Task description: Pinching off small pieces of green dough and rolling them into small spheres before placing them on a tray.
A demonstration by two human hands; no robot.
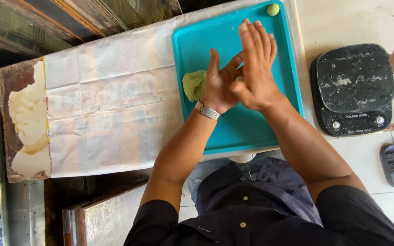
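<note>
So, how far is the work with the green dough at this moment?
Done: one small green ball lies at the far corner of the teal tray. In hand: the left hand and right hand are pressed palm to palm over the tray, with a bit of green dough just visible between them. Left: a larger green dough lump lies unshaped on the tray beside the left hand. The black kitchen scale carries nothing.

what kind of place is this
Probably a small home or informal food-making spot. Both hands, the left hand and right hand, press a bit of green dough over a teal tray, more dough beside them, a floury kitchen scale nearby, on paper-covered surface.
</note>
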